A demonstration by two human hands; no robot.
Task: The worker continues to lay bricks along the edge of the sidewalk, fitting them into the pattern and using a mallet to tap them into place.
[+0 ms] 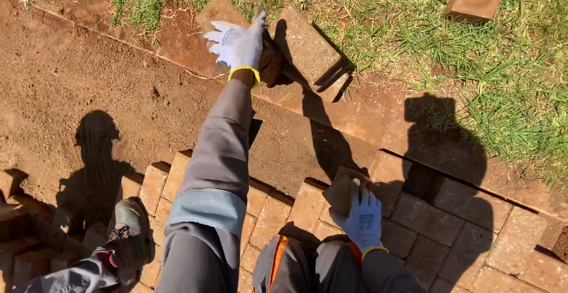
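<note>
We are reaching far forward with our left hand (238,43), in a white knitted glove with a yellow cuff, and closing it on the near edge of a rectangular tan concrete paving brick (309,49) that is lying tilted at the border between the bare red-brown soil bed (89,80) and the green grass verge (509,92). A second brick of the same kind (220,10) is lying just behind the hand.

Our right hand (362,219), gloved alike, is gripping a small brown brick piece (343,189) from below and holding it over the front edge of the laid brick paving (449,228).

To do this well, we are judging that the far brick wants a full grip across its short edge, fingers wrapped under, before we are lifting, since it is heavy at arm's length and could slip. We are keeping the brick piece steady and clear of the open gap (284,151) in the paving. A shoe (131,234) is resting on the bricks at the left.
</note>
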